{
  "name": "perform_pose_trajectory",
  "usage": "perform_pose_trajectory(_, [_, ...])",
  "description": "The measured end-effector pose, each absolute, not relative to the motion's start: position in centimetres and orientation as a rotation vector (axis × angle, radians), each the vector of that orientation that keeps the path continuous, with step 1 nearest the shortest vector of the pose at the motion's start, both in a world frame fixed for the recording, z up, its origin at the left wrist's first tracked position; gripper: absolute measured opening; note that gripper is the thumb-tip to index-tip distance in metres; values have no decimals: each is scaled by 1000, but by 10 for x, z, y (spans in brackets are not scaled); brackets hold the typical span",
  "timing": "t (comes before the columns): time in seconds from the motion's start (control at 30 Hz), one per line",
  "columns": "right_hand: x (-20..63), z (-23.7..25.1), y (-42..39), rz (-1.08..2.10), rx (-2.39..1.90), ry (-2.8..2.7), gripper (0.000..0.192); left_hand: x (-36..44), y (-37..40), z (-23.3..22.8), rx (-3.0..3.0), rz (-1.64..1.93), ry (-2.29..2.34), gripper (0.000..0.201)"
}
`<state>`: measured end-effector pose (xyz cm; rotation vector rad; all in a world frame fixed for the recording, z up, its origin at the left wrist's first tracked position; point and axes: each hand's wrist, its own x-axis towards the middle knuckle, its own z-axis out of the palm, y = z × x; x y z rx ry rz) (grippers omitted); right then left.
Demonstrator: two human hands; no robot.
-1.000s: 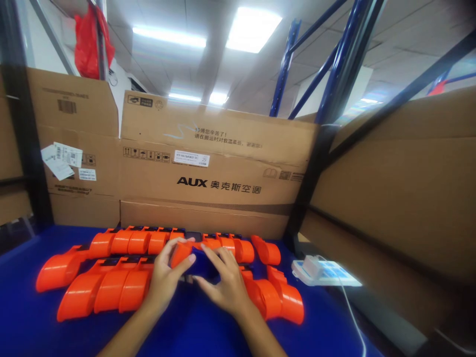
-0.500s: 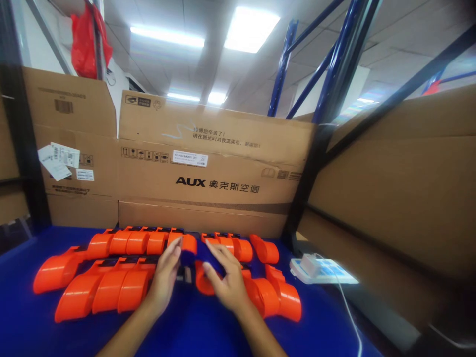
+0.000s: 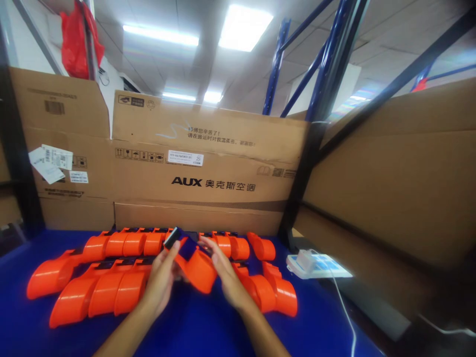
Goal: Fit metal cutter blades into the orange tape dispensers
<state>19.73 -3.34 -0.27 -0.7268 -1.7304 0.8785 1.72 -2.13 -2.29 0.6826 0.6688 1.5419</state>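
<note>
My left hand (image 3: 162,276) is closed around the left side of an orange plastic piece (image 3: 201,271) with a dark blue band and a dark, pale-edged end. Its thumb lies near that end, which tilts up to the left. Close against the right side of the piece is my right hand (image 3: 223,270), its fingers stretched out. Whether its fingertips touch the piece I cannot tell. Similar orange pieces with dark tops stand in rows on the blue surface, to the left (image 3: 103,292) and to the right (image 3: 284,295) of my hands.
Behind the rows stands a large cardboard box (image 3: 211,158). A white power strip (image 3: 323,265) with a plugged-in adapter and trailing white cable (image 3: 344,307) lies at the right. A dark rack post (image 3: 299,198) rises beside it. The blue surface (image 3: 193,337) extends toward me.
The held piece has turned, so its orange curved body now faces me and its dark end points up left. My right hand has shifted slightly away from it. The view has moved a little.
</note>
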Motion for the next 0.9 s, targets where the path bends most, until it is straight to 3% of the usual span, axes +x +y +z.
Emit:
perform_pose_trajectory(0.17, [203, 3, -37, 411, -694, -1946, 58, 12, -12, -25, 609, 1581, 693, 39])
perform_pose_trajectory(0.33, [201, -6, -36, 202, -735, -1885, 53, 12, -14, -22, 615, 1474, 668, 39])
perform_pose_trajectory(0.53, [207, 3, -26, 388, -864, -1478, 35, 14, -18, -24, 802, 1292, 686, 48])
perform_pose_trajectory(0.67, [232, 35, -14, 493, -932, -1313, 42, 20, -23, -29, 1011, 1160, 745, 49])
perform_pose_trajectory(0.9, [308, 67, 13, 324, -1473, -1178, 53, 29, -32, -35, 1343, 956, 743, 39])
